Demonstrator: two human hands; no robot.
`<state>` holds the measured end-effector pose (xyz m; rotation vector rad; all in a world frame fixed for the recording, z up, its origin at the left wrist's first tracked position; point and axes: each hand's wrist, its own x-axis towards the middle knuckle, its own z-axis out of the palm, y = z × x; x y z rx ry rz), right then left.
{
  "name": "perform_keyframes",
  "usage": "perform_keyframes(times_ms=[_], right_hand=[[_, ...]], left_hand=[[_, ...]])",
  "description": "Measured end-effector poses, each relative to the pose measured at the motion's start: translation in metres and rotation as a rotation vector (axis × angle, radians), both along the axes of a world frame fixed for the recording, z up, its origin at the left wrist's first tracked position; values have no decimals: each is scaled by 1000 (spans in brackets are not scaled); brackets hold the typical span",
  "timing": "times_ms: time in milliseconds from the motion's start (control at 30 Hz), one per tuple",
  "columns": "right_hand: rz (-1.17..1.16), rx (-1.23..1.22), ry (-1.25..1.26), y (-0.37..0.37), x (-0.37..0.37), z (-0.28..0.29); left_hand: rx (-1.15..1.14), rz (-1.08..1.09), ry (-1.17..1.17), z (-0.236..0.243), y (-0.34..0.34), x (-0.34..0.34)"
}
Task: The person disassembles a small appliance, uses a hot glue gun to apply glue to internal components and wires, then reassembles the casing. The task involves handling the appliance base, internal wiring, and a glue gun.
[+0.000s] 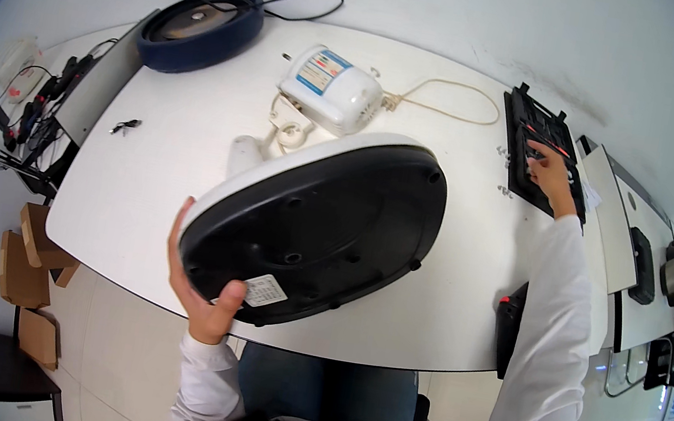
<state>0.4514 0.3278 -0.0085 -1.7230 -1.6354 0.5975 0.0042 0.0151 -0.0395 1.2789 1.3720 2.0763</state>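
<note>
The left hand point(199, 307) grasps an oval base point(326, 226); rightward, over a tool case point(520, 180), the right hand point(552, 171) shows unclear grip.

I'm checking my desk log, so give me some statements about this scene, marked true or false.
1. The left grip holds the shell. True.
2. The shell is entirely white. False: the shell is black underneath.
3. The motor is on the table. True.
4. The right grip is at the black case. True.
5. The black case lies left of the motor. False: it lies to the right.
</note>
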Motion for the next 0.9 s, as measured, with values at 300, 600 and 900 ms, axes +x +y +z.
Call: perform_keyframes(times_ms=[300,600,900], right_hand=[[175,181,112,-85,-45,109],[442,33,1652,-139,-74,130],[868,473,-432,-298,-221,111]], left_hand=[[-12,-16,51,6,0,-1],[11,-34,82,4,1,-2],[142,-152,105,8,4,-7]])
